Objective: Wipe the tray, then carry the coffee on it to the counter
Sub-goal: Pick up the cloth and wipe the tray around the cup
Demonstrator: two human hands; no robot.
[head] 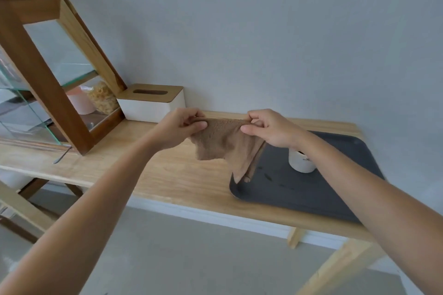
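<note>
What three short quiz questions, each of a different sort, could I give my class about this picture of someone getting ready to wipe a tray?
1. True or false: the brown cloth is held up by both the left hand and the right hand.
2. Where does the white cup stand? A) on the dark tray B) on the bare wooden table C) on the tissue box
3. Fill in: the cloth's lowest corner hangs at the tray's ____ edge.

Key: 1 true; 2 A; 3 left.
</note>
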